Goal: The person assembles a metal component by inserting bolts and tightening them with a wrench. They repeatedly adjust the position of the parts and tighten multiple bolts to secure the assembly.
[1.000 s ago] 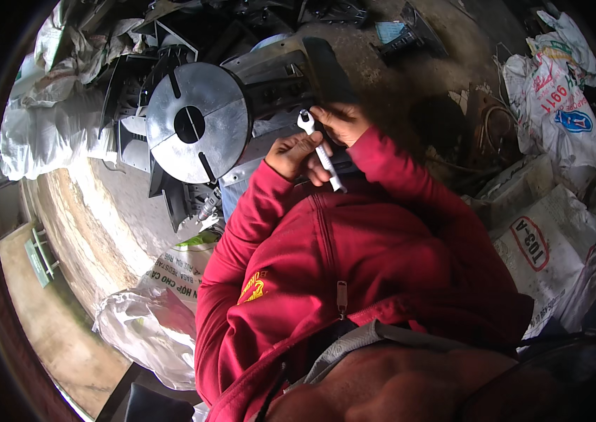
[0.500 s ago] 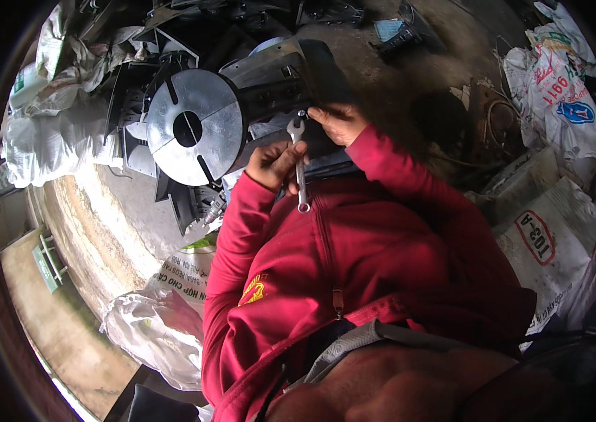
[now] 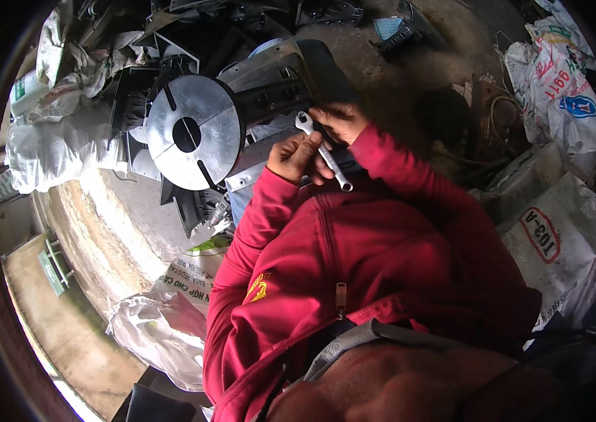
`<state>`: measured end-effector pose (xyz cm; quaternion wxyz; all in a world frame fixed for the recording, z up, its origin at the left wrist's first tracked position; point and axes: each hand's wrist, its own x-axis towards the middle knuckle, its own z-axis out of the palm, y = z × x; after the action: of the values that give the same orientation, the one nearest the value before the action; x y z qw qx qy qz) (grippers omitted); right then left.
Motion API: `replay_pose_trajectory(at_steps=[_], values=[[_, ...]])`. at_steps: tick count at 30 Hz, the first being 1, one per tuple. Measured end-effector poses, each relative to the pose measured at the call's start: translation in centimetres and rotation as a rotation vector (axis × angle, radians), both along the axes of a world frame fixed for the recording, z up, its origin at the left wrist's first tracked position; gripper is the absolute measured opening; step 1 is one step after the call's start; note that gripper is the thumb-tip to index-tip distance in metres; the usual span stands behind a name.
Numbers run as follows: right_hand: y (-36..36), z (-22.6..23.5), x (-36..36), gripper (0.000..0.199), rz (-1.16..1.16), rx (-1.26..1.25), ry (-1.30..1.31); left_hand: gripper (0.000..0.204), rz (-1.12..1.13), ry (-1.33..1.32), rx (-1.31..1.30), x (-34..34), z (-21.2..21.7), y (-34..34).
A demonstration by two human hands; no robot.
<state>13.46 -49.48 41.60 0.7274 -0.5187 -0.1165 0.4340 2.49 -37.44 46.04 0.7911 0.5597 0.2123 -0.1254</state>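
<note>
In the head view, the left hand [image 3: 292, 159] has its grip clamped on a silver combination wrench [image 3: 332, 163], near the red jacket [image 3: 382, 243]. The wrench's ring end [image 3: 346, 187] points toward the jacket. The right hand [image 3: 342, 123] is just beside the open end [image 3: 304, 122]; I cannot tell if its grip is together or apart. A shiny metal disc [image 3: 215, 146] sits to the left.

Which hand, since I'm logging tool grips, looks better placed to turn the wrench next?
Probably the left hand: it grips the wrench by its shaft. The right hand is beside the open end, its hold unclear.
</note>
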Motion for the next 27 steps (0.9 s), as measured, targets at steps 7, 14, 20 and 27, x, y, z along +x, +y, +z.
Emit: replay_pose_trajectory(at_steps=[7, 14, 20, 27], values=[[-0.5, 0.5, 0.1, 0.021, 0.051, -0.002, 0.133, 0.037, 0.022, -0.029, -0.125, 1.3, -0.2, -0.8], [-1.0, 0.7, 0.4, 0.021, 0.106, 0.042, 0.214, 0.036, 0.147, -0.068, -0.181, 1.0, -1.2, -1.8], [0.1, 0.2, 0.0, 0.02, 0.04, 0.042, 0.128, 0.034, 0.191, 0.011, -0.082, 0.5, 0.5, -1.6], [0.2, -1.6, 0.4, 0.02, 0.038, 0.048, 0.169, 0.038, -0.022, -0.06, 0.442, -0.2, 0.6, 2.5]])
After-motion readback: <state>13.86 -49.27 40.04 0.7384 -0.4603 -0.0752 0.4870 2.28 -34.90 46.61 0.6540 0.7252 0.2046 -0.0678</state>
